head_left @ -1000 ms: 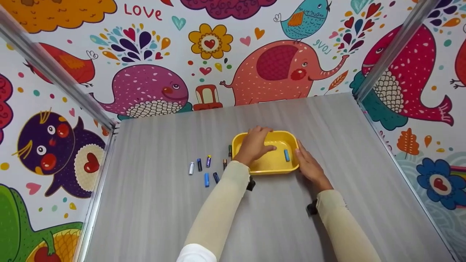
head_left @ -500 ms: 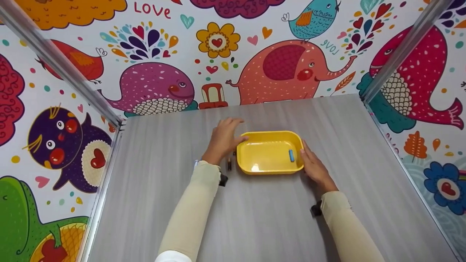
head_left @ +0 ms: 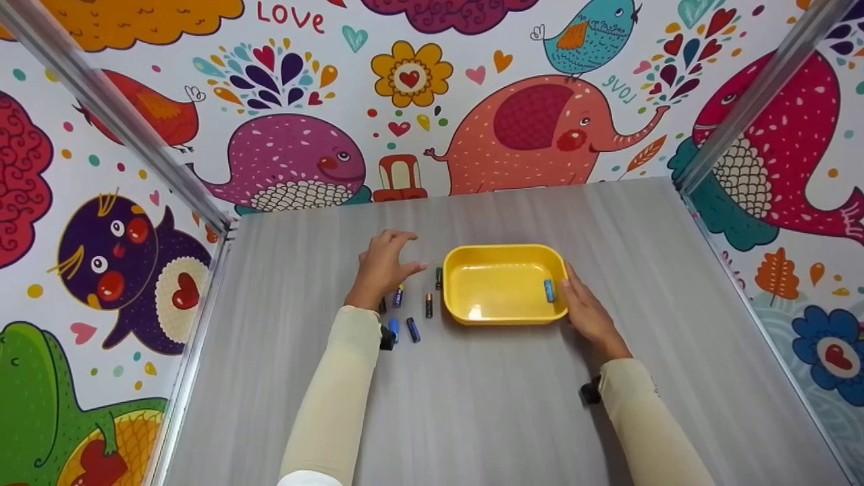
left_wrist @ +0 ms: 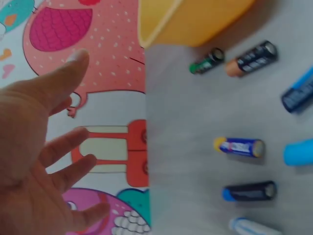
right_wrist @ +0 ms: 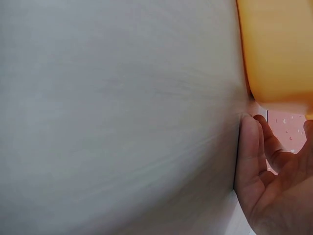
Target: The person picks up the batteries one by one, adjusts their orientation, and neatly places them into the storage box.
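My left hand [head_left: 383,268] hovers over the loose batteries left of the yellow tub, its fingers and thumb spread with nothing between them. Under and beside it lie several batteries: a purple one with a yellow end [left_wrist: 239,147], a black one with a blue end [left_wrist: 249,191], a white one [left_wrist: 252,226] and a black one with a copper end [head_left: 428,306]. My right hand [head_left: 592,317] rests with straight fingers against the right side of the yellow tub [head_left: 503,318]. Inside the tub, near its right wall, is one light blue battery [head_left: 549,291].
A dark green-ended battery [head_left: 439,278] lies close to the tub's left wall. A dark blue battery [head_left: 413,330] lies nearer the front. Printed wall panels [head_left: 304,155] border the grey table [head_left: 513,405] at the back and sides.
My left hand has moved left from above the tub to over the loose batteries. The light blue battery in the tub has shifted slightly. My right hand stays at the tub's side.
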A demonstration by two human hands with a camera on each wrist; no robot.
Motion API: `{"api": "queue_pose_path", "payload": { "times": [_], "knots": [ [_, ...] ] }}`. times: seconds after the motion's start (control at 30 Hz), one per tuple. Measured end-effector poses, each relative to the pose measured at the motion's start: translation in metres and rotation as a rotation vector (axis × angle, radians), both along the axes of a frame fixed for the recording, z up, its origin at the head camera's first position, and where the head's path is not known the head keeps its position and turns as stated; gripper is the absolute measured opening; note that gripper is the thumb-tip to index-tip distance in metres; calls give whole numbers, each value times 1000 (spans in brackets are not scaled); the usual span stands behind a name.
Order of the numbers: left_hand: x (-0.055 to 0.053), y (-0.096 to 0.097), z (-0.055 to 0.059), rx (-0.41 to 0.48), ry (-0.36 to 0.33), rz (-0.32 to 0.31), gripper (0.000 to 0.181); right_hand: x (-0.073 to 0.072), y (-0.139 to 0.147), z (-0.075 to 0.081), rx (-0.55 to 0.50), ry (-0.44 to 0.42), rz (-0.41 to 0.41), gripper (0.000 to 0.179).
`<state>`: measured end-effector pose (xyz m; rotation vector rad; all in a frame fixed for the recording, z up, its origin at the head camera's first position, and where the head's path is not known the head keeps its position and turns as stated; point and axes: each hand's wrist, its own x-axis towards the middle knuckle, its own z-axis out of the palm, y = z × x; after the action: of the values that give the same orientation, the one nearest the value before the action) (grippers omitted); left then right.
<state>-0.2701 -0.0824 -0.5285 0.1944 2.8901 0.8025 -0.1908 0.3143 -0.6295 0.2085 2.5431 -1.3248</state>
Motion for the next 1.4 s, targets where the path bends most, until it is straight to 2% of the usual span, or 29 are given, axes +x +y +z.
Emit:
{"api": "queue_pose_path", "payload": {
  "times": [0.37,0.63,0.77,0.87,1.07,1.23,1.4],
  "knots": [
    [2,-6,-36,-21,-50,4,53,2,0,1,-5,-17,-16,69],
    [3,-7,-59,-67,-88,-1,60,1,0,-1,-9,-1,-4,65],
    [4,-5,-68,-66,-109,-15,63,1,0,0,-3,36,15,68],
    [4,-3,-74,-44,-110,-18,62,1,1,1,12,57,23,71],
    [0,3,-82,-49,-102,-11,57,0,2,2,8,31,22,72],
    [-2,8,-89,-67,-88,-25,62,0,2,3,7,25,13,68],
    [-4,12,-94,-55,-116,-24,66,1,0,2,8,4,9,66]
  ]
}}
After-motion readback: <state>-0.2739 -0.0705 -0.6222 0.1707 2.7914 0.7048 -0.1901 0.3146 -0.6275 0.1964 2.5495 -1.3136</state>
